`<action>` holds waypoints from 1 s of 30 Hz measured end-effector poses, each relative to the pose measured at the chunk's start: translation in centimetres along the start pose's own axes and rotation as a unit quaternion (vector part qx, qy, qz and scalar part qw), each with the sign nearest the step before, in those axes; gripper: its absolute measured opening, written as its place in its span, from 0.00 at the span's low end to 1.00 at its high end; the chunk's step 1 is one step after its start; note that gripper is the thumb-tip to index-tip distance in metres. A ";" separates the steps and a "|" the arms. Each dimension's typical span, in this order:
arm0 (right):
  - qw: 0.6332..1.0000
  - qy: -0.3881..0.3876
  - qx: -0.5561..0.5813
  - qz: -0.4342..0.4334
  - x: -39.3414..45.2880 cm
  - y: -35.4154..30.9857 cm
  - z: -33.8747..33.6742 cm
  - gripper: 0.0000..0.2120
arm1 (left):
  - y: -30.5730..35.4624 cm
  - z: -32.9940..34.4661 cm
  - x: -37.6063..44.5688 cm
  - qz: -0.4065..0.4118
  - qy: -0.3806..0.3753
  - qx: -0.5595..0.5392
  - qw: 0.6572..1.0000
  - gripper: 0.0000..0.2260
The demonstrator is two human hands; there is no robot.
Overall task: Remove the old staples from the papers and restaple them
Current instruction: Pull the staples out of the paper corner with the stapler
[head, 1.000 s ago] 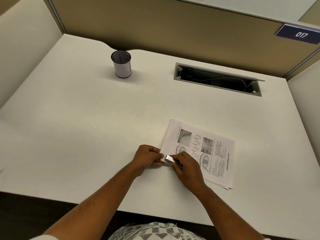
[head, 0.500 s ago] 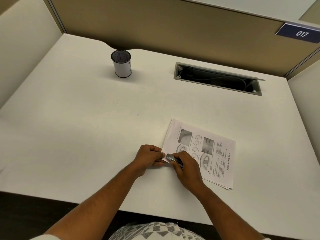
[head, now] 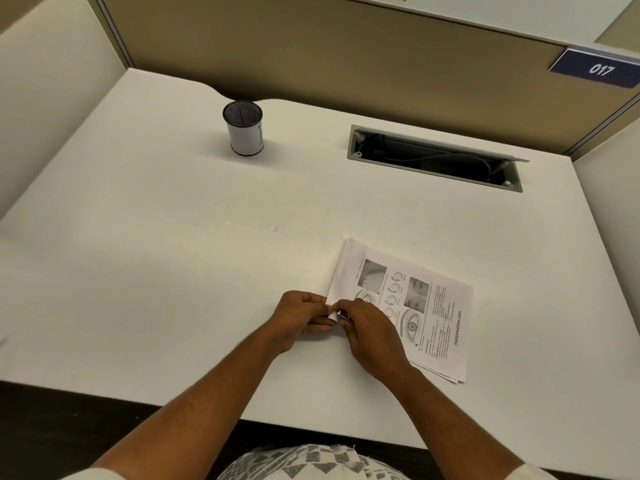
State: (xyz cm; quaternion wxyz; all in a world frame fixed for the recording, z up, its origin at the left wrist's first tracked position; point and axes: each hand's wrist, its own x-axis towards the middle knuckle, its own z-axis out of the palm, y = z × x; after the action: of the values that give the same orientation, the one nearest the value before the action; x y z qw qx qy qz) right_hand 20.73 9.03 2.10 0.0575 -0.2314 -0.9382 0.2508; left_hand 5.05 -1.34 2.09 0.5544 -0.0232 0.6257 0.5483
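Left fingers (head: 313, 301): curled, pinching the near-left corner of the papers (head: 429, 306) and lifting that corner a little off the desk (head: 156, 237).
Right fingers (head: 349, 311): curled round a small shiny metal tool (head: 343, 314), its tip at the same corner, right beside the left fingertips; whether it is a staple remover or a small stapler, I cannot tell.
Staple: hidden between the two hands; not visible.
Left hand (head: 299, 318): heel on the desk, left of the corner.
Right hand (head: 372, 336): lies across the sheet's near-left part, covering some print.
Papers, place: flat on the desk, running away and to the right from the fingers; sheet edges fan slightly at the near-right corner, so likely several pages.
Papers, handling: light, thin, floppy, and easy to tear or crease at the stapled corner; probably slide readily on the smooth desk unless held down.
Where to hold: judged best close to the staple, with the corner pinched tight so the sheets do not shift while the tool works.
Tool, handling: small, hard, likely slick; needs a firm grip.
Cup (head: 243, 128): far off to the upper left of the hands, well apart.
Cable slot (head: 436, 157): open, beyond the papers, well apart.
Sign (head: 597, 68): "017", on the partition at far right.
In the way: nothing near the fingers; only the hands themselves hide the corner.
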 end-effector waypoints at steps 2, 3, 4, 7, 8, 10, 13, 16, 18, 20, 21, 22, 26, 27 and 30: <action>1.000 -0.005 -0.013 -0.005 0.0 0.0 0.0 0.12 | 0.0 -0.1 -0.1 -0.020 -0.008 -0.033 0.999 0.12; 1.000 -0.009 -0.021 -0.008 0.0 0.0 0.0 0.11 | 0.0 -0.1 -0.2 -0.028 -0.012 -0.046 0.998 0.13; 0.999 -0.012 -0.028 -0.012 0.0 0.0 -0.1 0.11 | 0.0 -0.1 -0.2 -0.034 -0.014 -0.056 0.998 0.12; 0.999 -0.012 -0.039 -0.020 0.1 0.0 -0.1 0.12 | 0.0 -0.2 -0.2 -0.038 -0.007 -0.070 0.997 0.11; 0.999 -0.008 -0.040 -0.023 0.1 -0.1 -0.1 0.12 | 0.0 -0.1 -0.2 -0.034 -0.001 -0.066 0.997 0.10; 0.999 0.004 -0.038 -0.025 0.0 -0.3 0.1 0.12 | 0.0 0.0 -0.2 -0.014 0.013 -0.041 0.999 0.08; 0.999 0.023 -0.021 -0.020 -0.1 -0.4 0.2 0.09 | 0.0 0.3 -0.1 0.019 0.032 0.002 0.999 0.06; 0.999 0.039 0.008 -0.013 0.0 -0.5 0.4 0.06 | 0.1 0.6 -0.1 0.037 0.044 0.029 0.998 0.06; 0.999 0.043 0.017 -0.007 0.1 -0.4 0.4 0.06 | 0.1 0.7 -0.1 0.039 0.044 0.033 0.998 0.06; 0.999 0.043 0.013 -0.006 0.2 -0.3 0.4 0.06 | 0.1 0.8 -0.2 0.037 0.038 0.035 0.998 0.07; 0.999 0.042 0.009 -0.007 0.3 -0.3 0.3 0.06 | 0.1 0.8 -0.3 0.036 0.036 0.036 0.998 0.08; 0.999 0.039 0.003 -0.009 0.3 -0.2 0.3 0.07 | 0.1 0.8 -0.3 0.035 0.034 0.036 0.998 0.09; 0.999 0.027 -0.026 -0.005 0.6 -0.2 0.4 0.07 | 0.1 0.9 -0.3 0.037 0.031 0.028 0.998 0.09; 0.999 0.026 -0.023 0.003 0.6 -0.3 0.5 0.07 | 0.1 0.9 -0.3 0.037 0.033 0.029 0.998 0.09; 0.999 0.020 0.010 0.046 0.9 -0.3 0.6 0.06 | 0.0 0.8 -0.2 0.047 0.041 0.044 0.997 0.10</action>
State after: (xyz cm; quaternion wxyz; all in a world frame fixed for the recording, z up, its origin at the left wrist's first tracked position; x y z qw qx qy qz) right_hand 19.66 8.90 1.75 0.0668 -0.2791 -0.9225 0.2581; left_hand 5.64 -0.90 2.40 0.5025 0.0082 0.6716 0.5444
